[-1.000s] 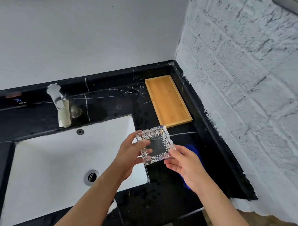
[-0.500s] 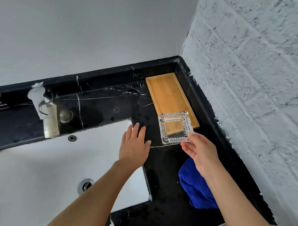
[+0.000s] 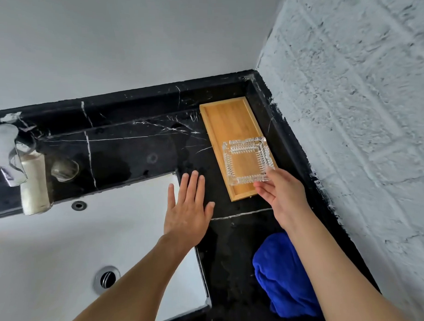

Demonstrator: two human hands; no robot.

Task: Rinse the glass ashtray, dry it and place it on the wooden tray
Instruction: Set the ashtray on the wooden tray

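Observation:
The square cut-glass ashtray [image 3: 247,161] is over the near half of the wooden tray [image 3: 226,119], which lies on the black marble counter in the back right corner. My right hand [image 3: 280,192] grips the ashtray by its near right corner. I cannot tell whether the ashtray touches the tray's floor. My left hand [image 3: 188,206] is flat with fingers spread, holding nothing, over the counter's edge beside the sink [image 3: 53,250].
A blue cloth [image 3: 282,275] is bunched on the counter near my right forearm. A chrome tap [image 3: 11,155] stands at the back left of the white basin, with the drain [image 3: 107,279] below. A rough white brick wall [image 3: 361,131] borders the counter on the right.
My left hand let go of the ashtray and spread flat by the sink. My right hand carried the ashtray away from me, from above the counter to over the wooden tray.

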